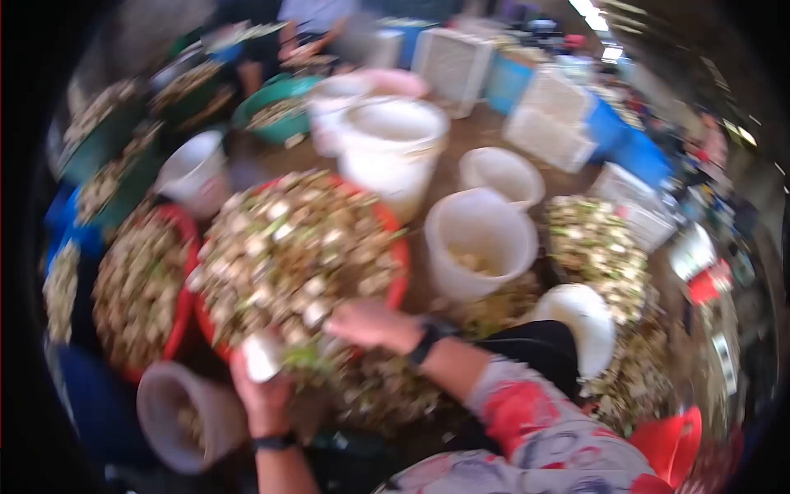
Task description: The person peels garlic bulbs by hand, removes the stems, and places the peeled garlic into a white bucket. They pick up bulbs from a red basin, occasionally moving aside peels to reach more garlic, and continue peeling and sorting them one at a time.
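Note:
My left hand [265,397] is closed around a whitish vegetable piece [262,356] at the near rim of a red tub [398,272]. My right hand [370,323], fingers curled together, is at the tub's near right edge; blur hides anything in its grip. The tub is heaped with pale, brownish vegetable pieces [288,247] with green bits among them. Green leafy scraps [306,359] lie between my hands. Below them is a pile of peelings [383,391].
A white bucket [177,412] with a few pieces stands at lower left. Another red tub [183,239] is full at left. White buckets [481,218] stand beyond my right arm, near a vegetable heap [601,247]. A person [313,25] sits at the back.

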